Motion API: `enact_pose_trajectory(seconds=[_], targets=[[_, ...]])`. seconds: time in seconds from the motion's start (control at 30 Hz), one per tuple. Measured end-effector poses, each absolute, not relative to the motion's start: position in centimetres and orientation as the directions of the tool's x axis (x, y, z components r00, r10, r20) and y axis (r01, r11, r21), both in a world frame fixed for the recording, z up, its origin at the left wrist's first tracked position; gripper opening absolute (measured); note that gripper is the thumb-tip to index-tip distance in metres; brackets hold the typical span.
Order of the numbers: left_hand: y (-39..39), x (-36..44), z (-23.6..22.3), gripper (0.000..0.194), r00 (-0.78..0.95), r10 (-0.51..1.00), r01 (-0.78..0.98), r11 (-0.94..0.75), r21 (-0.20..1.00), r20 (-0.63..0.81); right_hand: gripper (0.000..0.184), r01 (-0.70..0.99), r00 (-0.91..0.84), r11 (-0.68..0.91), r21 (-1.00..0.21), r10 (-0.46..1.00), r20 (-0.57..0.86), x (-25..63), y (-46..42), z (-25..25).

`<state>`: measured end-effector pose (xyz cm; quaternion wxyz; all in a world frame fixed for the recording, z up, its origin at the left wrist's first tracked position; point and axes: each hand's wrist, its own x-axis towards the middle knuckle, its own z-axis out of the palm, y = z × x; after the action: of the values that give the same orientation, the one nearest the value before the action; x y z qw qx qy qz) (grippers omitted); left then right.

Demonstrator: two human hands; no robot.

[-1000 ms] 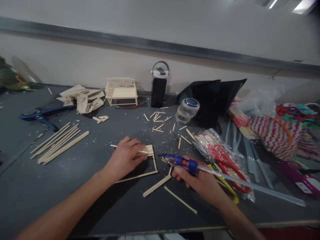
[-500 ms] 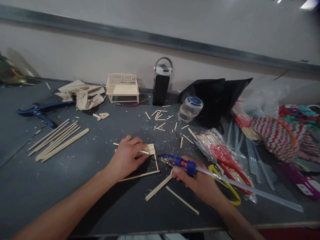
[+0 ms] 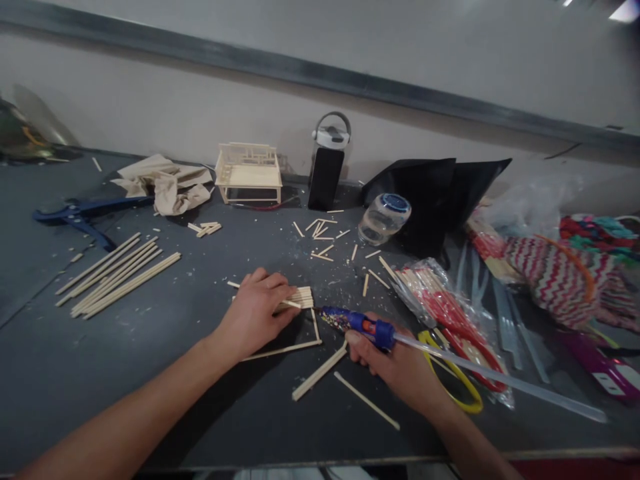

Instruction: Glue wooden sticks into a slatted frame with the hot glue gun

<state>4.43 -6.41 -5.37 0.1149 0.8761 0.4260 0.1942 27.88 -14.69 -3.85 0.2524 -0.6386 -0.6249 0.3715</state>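
Note:
My left hand (image 3: 255,312) lies palm down with fingers together on a flat frame of thin wooden sticks (image 3: 300,320) on the dark table (image 3: 165,373). It presses the slatted end of that frame. My right hand (image 3: 395,363) is closed round a blue glue gun (image 3: 357,323) with a long clear glue stick (image 3: 500,381) trailing out the back. The gun's nozzle points left, close to the frame's right edge. Two loose sticks (image 3: 320,372) lie just below the gun.
Several long sticks (image 3: 117,275) lie at left by blue cutters (image 3: 80,215). A small stick model (image 3: 249,172), crumpled cloth (image 3: 163,183), black bottle (image 3: 327,168), clear jar (image 3: 384,219) and black bag (image 3: 435,197) stand at the back. Packaged sticks (image 3: 445,307), yellow-handled scissors (image 3: 457,377) and striped fabric (image 3: 553,277) crowd the right.
Both hands keep their hold and places. The view has drifted slightly, so everything sits a little higher and to the right in the picture.

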Motion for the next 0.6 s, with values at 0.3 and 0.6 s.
enact_pose_trajectory(seconds=[0.3,0.6], targets=[[-6.35,4.51,-5.40,0.020,0.566,0.785,0.701,-0.619,0.355,0.252,0.039,0.640,-0.051,-0.095,-0.762,0.985,-0.166,27.61,-14.53,-3.38],[-6.41,4.45,-5.37,0.020,0.562,0.791,0.701,-0.611,0.368,0.243,0.038,0.619,-0.029,-0.097,-0.780,0.989,-0.146,27.34,-14.44,-3.20]])
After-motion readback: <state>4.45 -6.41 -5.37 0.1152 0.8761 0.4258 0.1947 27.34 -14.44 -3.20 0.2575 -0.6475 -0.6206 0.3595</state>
